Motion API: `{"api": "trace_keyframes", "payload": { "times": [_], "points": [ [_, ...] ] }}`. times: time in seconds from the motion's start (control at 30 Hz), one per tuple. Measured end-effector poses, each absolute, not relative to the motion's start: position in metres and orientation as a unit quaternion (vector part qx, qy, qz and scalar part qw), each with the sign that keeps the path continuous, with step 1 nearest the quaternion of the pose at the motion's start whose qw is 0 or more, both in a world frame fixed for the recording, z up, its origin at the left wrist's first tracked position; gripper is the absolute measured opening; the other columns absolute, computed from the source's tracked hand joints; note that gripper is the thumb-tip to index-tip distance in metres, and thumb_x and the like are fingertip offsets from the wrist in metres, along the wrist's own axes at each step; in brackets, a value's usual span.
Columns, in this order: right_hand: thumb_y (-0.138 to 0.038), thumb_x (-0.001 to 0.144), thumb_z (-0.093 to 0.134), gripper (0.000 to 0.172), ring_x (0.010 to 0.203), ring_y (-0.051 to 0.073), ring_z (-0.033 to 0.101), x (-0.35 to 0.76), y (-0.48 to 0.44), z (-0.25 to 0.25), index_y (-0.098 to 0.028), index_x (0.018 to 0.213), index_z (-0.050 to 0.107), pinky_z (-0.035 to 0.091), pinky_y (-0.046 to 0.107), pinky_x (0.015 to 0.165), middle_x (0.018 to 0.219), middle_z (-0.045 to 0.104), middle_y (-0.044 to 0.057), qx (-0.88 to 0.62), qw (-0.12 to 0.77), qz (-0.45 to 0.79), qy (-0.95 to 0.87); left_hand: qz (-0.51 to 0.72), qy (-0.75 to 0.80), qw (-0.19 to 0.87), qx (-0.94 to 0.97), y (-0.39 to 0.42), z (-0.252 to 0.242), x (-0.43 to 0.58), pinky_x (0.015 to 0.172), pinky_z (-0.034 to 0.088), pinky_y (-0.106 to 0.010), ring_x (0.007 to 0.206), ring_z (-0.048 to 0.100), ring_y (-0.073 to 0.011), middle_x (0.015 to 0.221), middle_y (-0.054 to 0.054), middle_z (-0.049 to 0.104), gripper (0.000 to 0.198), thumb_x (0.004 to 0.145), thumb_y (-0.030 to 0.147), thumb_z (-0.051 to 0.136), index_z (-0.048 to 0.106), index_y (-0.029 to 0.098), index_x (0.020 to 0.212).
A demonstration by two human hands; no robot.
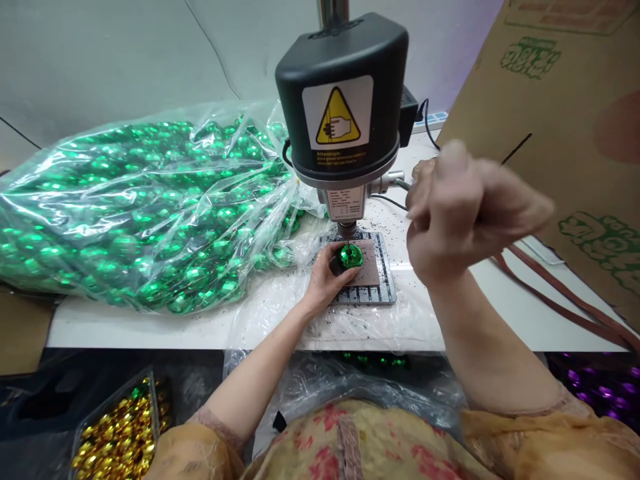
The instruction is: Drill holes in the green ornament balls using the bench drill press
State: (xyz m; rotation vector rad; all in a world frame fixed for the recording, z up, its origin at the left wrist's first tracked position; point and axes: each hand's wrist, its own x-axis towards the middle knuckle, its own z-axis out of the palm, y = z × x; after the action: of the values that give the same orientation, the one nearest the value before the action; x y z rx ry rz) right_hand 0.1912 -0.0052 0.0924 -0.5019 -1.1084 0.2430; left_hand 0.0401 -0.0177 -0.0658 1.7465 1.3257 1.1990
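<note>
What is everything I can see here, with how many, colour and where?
drilling machine: one, black, above the base
lever: one, silvery, machine's side
base plate: one, grey, on the table
board: one, brown, on the base plate
green bauble: one, shiny green, over the board
bag: one, clear, full of many green baubles, table's left
table: one, white, centre
carton: one, brown, right
cardboard: one piece, brown, left edge
strap: brown, table's right; count unclear
gold baubles: many, lower left, in a clear tub
purple pieces: many, lower right
wall: one, pale, behind
left hand: one, bare, holding the green bauble
right hand: one, bare, blurred, closed on the lever
</note>
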Motion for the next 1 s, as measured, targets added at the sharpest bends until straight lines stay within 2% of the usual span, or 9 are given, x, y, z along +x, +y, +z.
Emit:
{"api": "trace_keyframes", "payload": {
  "times": [0.13,0.2,0.3,0.43,0.5,0.63,0.77,0.9,1.0],
  "points": [
    [-0.014,0.089,0.061,0.041,0.041,0.005,0.034,0.190,-0.001,0.129,-0.020,0.050,0.050,0.028,0.030,0.048,0.045,0.043,-0.006,-0.165,0.824,0.090,-0.534,0.480,0.559,0.245,0.630,-0.040,-0.057,0.045,0.091,0.054,-0.041,0.104,0.066,-0.0252,0.110,-0.008,0.067,0.048,0.077,0.036,0.081,0.058,0.021,0.115],
    [-0.018,0.090,0.061,0.042,0.041,0.005,0.030,0.190,0.005,0.133,-0.020,0.050,0.048,0.027,0.030,0.048,0.044,0.038,-0.006,-0.161,0.824,0.076,-0.538,0.485,0.554,0.204,0.645,-0.067,-0.052,0.049,0.082,0.055,-0.038,0.097,0.066,-0.0238,0.104,-0.007,0.066,0.048,0.076,0.039,0.081,0.057,0.021,0.113],
    [-0.036,0.089,0.060,0.044,0.041,0.006,0.029,0.191,0.010,0.130,-0.021,0.051,0.045,0.029,0.029,0.049,0.043,0.035,-0.006,-0.204,0.819,0.046,-0.535,0.429,0.413,0.236,0.768,-0.118,-0.050,0.057,0.076,0.055,-0.035,0.090,0.066,-0.0224,0.102,-0.007,0.068,0.053,0.077,0.044,0.080,0.055,0.022,0.118],
    [-0.037,0.090,0.061,0.045,0.041,0.006,0.031,0.189,0.009,0.127,-0.021,0.050,0.046,0.029,0.030,0.050,0.044,0.037,-0.006,-0.185,0.826,0.066,-0.528,0.316,0.277,0.211,0.883,-0.152,-0.060,0.062,0.084,0.055,-0.042,0.098,0.067,-0.0282,0.104,-0.010,0.070,0.063,0.078,0.055,0.077,0.054,0.022,0.126],
    [-0.037,0.088,0.063,0.045,0.040,0.006,0.030,0.188,0.008,0.129,-0.021,0.049,0.047,0.026,0.032,0.048,0.043,0.037,-0.006,-0.164,0.835,0.068,-0.522,0.332,0.287,0.195,0.877,-0.136,-0.060,0.055,0.091,0.054,-0.044,0.106,0.065,-0.0293,0.107,-0.012,0.070,0.056,0.084,0.052,0.073,0.053,0.022,0.127],
    [-0.044,0.084,0.066,0.047,0.039,0.006,0.029,0.188,0.007,0.131,-0.021,0.048,0.047,0.024,0.033,0.047,0.042,0.037,-0.006,-0.180,0.834,0.064,-0.518,0.334,0.467,0.109,0.812,-0.047,-0.044,0.019,0.088,0.055,-0.040,0.098,0.065,-0.0239,0.103,-0.009,0.068,0.014,0.099,0.022,0.052,0.060,0.020,0.110],
    [-0.043,0.086,0.064,0.048,0.039,0.003,0.030,0.189,0.005,0.130,-0.019,0.048,0.047,0.026,0.030,0.048,0.042,0.039,-0.006,-0.184,0.831,0.070,-0.520,0.326,0.539,0.077,0.773,0.053,-0.033,-0.021,0.099,0.050,-0.049,0.110,0.061,-0.0279,0.100,-0.012,0.064,0.014,0.098,0.013,0.050,0.063,0.012,0.099],
    [-0.039,0.089,0.063,0.049,0.041,0.002,0.031,0.189,0.004,0.129,-0.018,0.049,0.043,0.027,0.028,0.049,0.044,0.039,-0.007,-0.205,0.826,0.081,-0.518,0.319,0.567,0.073,0.756,0.099,-0.038,-0.044,0.094,0.056,-0.045,0.110,0.064,-0.0230,0.121,-0.010,0.064,0.032,0.096,0.035,0.062,0.062,0.014,0.120],
    [-0.036,0.090,0.062,0.048,0.042,0.003,0.031,0.189,0.004,0.129,-0.019,0.050,0.043,0.029,0.028,0.048,0.044,0.039,-0.007,-0.194,0.826,0.082,-0.523,0.312,0.563,0.080,0.762,0.104,-0.039,-0.051,0.100,0.053,-0.048,0.112,0.063,-0.0242,0.121,-0.011,0.063,0.032,0.092,0.031,0.068,0.062,0.012,0.117]
  ]
}}
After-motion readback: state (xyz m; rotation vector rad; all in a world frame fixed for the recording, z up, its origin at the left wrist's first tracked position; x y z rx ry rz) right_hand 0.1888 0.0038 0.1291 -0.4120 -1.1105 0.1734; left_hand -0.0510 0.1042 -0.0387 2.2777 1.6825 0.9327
